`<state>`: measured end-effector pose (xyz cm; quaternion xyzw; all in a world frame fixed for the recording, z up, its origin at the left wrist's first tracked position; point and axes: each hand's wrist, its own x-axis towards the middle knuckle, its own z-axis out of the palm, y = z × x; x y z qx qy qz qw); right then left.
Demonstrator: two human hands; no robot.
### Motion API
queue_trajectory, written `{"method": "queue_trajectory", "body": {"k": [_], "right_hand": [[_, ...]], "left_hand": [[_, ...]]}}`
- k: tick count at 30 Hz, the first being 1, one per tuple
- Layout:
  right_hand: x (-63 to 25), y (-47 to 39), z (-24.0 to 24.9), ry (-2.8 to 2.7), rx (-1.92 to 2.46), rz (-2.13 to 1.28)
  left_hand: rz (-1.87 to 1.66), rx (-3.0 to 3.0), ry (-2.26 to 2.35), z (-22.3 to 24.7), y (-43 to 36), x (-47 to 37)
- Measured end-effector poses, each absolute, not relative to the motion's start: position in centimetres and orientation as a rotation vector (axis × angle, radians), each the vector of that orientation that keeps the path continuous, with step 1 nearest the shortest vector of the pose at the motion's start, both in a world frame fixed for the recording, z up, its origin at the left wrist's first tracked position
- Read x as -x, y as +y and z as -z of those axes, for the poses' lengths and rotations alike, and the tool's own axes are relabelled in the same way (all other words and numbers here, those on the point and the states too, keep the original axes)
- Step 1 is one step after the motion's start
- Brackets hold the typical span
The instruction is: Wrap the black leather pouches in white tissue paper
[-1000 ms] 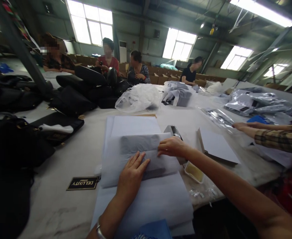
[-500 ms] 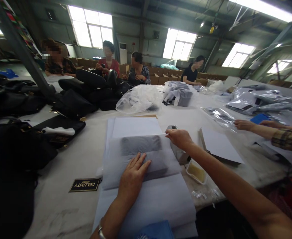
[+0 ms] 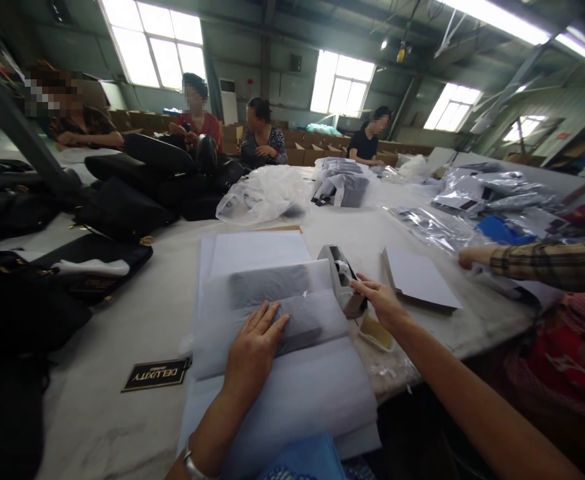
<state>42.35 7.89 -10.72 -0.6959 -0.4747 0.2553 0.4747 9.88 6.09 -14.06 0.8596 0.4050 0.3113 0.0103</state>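
Note:
A dark, flat-looking item (image 3: 267, 283) lies folded inside translucent white tissue paper (image 3: 212, 350) on a stack of white sheets. My left hand (image 3: 255, 340) presses on the wrapped item, fingers spread flat. To its right stands a grey tape dispenser (image 3: 353, 305). My right hand (image 3: 385, 303) reaches to the dispenser's near side, fingers stretched out at its tape end; any tape at the fingertips is too small to make out. A black DELUXITY tag (image 3: 155, 375) lies on the table left of the paper, on a cord.
Black handbags (image 3: 122, 207) crowd the left side. A small dish (image 3: 376, 333) and a stack of white card (image 3: 417, 277) are at right. Clear-bagged goods (image 3: 477, 190) lie beyond, near a co-worker's plaid sleeve (image 3: 547, 265). Several people sit across the table.
My right hand has let go of the tissue's upper right corner and moved right to the tape dispenser. The tissue's right edge now lies lower. My left hand stays on the wrapped item.

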Motion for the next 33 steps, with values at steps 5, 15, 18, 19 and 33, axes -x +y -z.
{"method": "queue_trajectory", "body": {"k": [5,15,18,19,33], "right_hand": [[-40.1,4.4,8.9,-1.026,1.491,-0.454],[-41.6,1.0,12.3,-0.854,1.618,-0.894],[-43.4,1.1,12.7,-1.212,1.85,-0.588],[-43.9,1.0,12.5,-1.336,1.913,-0.465],[-42.1,2.1,2.6,-2.527,1.273,0.746]], "left_hand": [[-0.956,-2.69,1.272,14.1,6.1,-9.9],[-0.919,-2.73,1.278,14.2,6.0,-9.8],[-0.901,-2.721,1.282,14.2,6.1,-9.8],[-0.897,-2.715,1.28,14.2,6.1,-9.8],[-0.782,-2.51,1.389,11.3,7.9,-7.8]]}}
